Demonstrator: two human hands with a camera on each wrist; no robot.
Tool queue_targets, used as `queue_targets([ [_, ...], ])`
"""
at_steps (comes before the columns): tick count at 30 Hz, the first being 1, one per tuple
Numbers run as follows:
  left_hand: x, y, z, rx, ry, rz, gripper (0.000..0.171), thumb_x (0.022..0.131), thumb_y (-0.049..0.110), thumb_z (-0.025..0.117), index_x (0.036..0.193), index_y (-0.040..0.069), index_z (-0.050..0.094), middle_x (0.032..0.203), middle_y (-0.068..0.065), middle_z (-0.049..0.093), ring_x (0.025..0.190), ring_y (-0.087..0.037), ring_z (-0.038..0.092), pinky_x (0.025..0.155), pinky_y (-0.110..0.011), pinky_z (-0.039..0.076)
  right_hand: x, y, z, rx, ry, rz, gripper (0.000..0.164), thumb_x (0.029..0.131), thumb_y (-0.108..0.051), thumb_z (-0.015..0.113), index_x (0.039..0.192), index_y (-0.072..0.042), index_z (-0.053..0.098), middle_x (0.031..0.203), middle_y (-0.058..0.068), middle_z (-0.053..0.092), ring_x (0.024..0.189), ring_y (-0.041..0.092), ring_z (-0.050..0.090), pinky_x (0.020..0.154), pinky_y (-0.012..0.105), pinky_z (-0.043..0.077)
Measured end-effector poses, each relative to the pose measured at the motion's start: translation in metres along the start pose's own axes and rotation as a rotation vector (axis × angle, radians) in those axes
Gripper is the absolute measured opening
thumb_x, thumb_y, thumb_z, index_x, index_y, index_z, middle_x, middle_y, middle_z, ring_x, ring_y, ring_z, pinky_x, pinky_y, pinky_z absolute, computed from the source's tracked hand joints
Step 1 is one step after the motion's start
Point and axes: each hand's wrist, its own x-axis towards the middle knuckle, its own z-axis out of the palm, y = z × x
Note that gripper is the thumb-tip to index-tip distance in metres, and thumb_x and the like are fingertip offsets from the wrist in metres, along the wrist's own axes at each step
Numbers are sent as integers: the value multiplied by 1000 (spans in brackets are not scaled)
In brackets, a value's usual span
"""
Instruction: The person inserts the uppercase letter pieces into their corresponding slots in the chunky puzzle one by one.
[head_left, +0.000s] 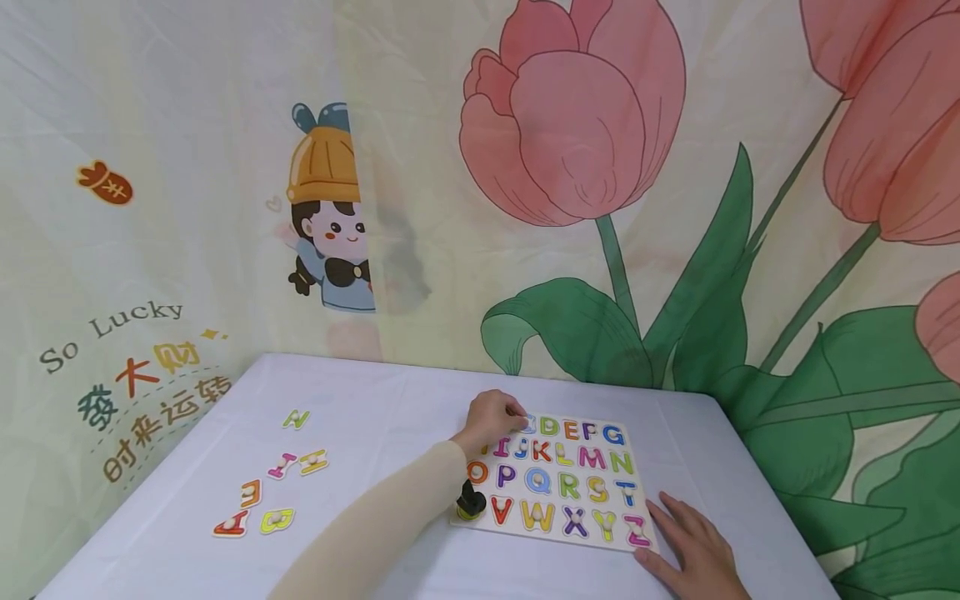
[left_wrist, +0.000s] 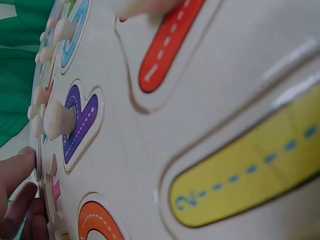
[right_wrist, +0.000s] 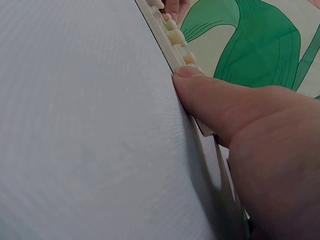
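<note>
A white wooden alphabet puzzle board (head_left: pixel 551 533) with colourful knobbed letters lies on the table. My left hand (head_left: pixel 491 421) reaches over its far left part, finger and thumb pinching at a light blue letter piece (head_left: pixel 528 424) beside the D. The left wrist view shows those fingers (left_wrist: pixel 17 172) low over the board, past a purple letter (left_wrist: pixel 80 122); their grip is partly hidden. My right hand (head_left: pixel 693 546) rests at the near right corner, fingers along the right edge. In the right wrist view its thumb (right_wrist: pixel 210 100) presses the board's near edge.
Several loose letter pieces lie on the left of the table, among them a red A (head_left: pixel 229 524), a yellow-green B (head_left: pixel 277 520) and a yellow H (head_left: pixel 314 462). A black device (head_left: pixel 471 502) under the left wrist covers the board's near left corner. Behind hangs a tulip-printed cloth (head_left: pixel 420 208).
</note>
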Motion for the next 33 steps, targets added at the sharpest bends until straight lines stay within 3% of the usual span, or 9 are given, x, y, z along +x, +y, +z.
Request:
queue_targets([
  [9,-1,6,3,48,27,55,10,91,24,87,85,21,80,80,9,65,82,-9,57,77,-28,49,0,4,-1,-12,33,-23,93,89,-71,71,156,-9,53,163,22,40,143,52,32,103,88,28],
  [20,2,9,6,89,34,-21,16,89,27,89,79,24,77,80,9,64,81,-9,58,76,-28,49,0,3,1,-2,33,-35,94,89,-70,72,155,-6,54,161,24,41,142,53,34,103,87,29],
  [33,0,12,3,103,-1,-54,15,90,30,87,81,25,76,79,8,64,82,-10,58,75,-29,48,2,3,2,-5,21,-30,95,89,-70,72,155,-5,52,161,26,41,142,55,33,105,87,27],
])
